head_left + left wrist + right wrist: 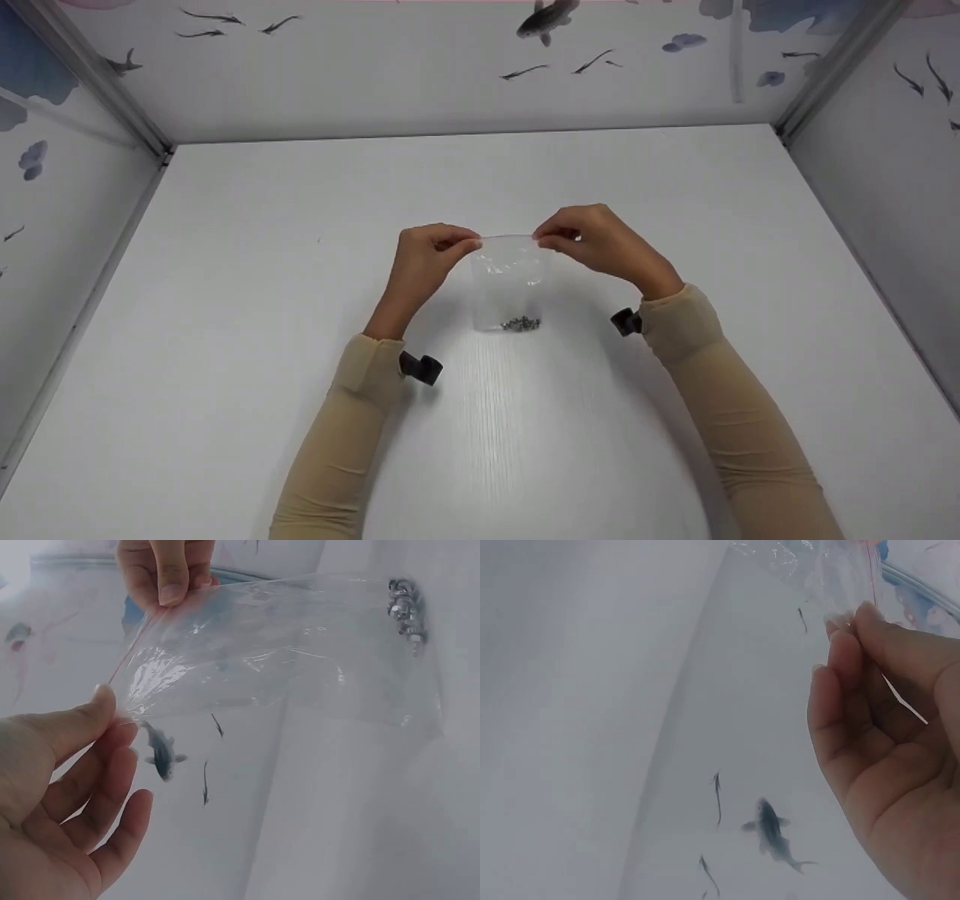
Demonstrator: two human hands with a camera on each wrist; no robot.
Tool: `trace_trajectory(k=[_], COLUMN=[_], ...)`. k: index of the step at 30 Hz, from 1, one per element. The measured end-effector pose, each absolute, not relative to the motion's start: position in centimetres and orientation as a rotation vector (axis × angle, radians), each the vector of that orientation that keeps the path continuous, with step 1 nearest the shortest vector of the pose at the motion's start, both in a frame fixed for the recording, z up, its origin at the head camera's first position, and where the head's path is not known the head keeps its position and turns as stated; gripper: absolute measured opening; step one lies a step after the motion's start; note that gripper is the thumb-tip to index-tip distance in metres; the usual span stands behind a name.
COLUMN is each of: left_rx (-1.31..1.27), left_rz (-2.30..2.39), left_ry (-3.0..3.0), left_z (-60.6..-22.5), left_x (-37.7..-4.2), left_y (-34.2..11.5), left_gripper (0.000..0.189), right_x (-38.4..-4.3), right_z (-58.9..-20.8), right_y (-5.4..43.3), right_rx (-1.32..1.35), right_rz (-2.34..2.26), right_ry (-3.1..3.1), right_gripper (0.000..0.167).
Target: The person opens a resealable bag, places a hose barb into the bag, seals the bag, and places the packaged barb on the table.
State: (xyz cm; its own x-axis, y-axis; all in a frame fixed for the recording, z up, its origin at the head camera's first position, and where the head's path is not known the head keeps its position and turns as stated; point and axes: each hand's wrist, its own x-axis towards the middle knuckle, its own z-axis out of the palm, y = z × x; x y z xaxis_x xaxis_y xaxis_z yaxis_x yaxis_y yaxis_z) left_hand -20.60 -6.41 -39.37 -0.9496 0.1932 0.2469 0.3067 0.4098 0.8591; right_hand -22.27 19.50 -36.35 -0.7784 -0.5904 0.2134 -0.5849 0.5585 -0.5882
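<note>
A clear plastic zip bag [508, 281] hangs between both hands above the table, its top edge stretched straight. Small shiny metal pieces, like nuts [520, 323], lie heaped in one bottom corner; in the left wrist view the metal nuts [405, 611] appear at the bag's far end. My left hand [431, 259] pinches the left top corner between thumb and forefinger, the other fingers loosely bent. With thumb and fingertips my right hand [600, 238] pinches the opposite top corner. A red line runs along the bag's top [847, 570] in the right wrist view.
Under the hands lies a white table [225, 300]. White panels [420, 82] printed with fish and blue patches stand at the back and both sides, joined by grey metal posts [112, 82]. A small black camera mount [421, 368] sits on each sleeved wrist.
</note>
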Motion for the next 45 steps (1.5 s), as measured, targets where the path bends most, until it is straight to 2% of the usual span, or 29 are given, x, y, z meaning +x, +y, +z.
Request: trace_trajectory(k=[11, 22, 32, 45], left_rx=[-0.323, -0.152, -0.192, -0.323], left_rz=[-1.504, -1.591, -1.608, -1.479], left_ry=[-2.565, -2.558, -2.726, -2.956], left_z=[-41.5, -42.8, -43.5, -44.4], left_x=[-23.6, -25.0, -25.4, -25.7], left_y=[-5.5, -4.8, -5.1, -5.9], left_gripper=[0.019, 0.026, 0.041, 0.042], right_x=[-24.9, -26.5, -27.5, -27.7], right_z=[-38.3, -40.7, -42.3, -43.1], right_y=[18.4, 17.5, 16.8, 17.9], right_rx=[-0.627, -0.377, -0.218, -0.248], right_rz=[-1.144, -1.284, -1.35, -1.346], right_ry=[2.78, 2.804, 2.804, 2.628], right_gripper=[0.02, 0.022, 0.022, 0.051])
